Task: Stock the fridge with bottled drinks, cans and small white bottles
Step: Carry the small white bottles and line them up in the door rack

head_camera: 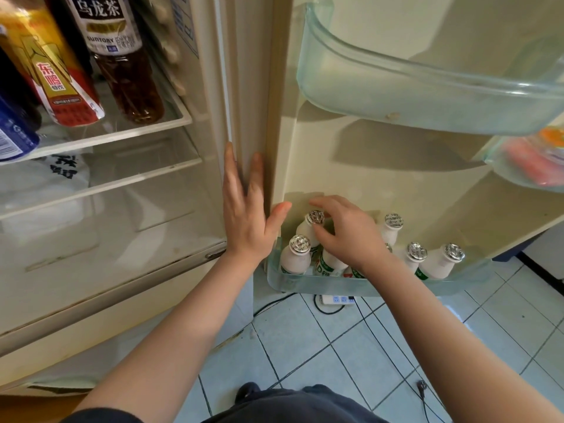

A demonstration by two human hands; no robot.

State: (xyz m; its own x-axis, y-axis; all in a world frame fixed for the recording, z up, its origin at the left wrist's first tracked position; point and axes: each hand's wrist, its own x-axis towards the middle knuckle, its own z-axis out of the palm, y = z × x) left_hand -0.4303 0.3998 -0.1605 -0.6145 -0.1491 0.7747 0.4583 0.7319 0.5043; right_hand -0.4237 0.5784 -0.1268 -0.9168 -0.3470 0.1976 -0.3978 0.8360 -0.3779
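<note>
Pinching a small white foil-capped bottle [305, 228] in the clear plastic door bin [305, 285], the right hand [348, 236] curls; the left hand [244, 221] lies flat, fingers straight.

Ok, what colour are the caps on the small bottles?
Silver foil caps, on white bottles; head view.

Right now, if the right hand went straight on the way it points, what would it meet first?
Probably the left hand: its thumb lies just beyond the right hand, which curls round a foil-capped white bottle. Depth is unclear; the door liner may come first.
</note>
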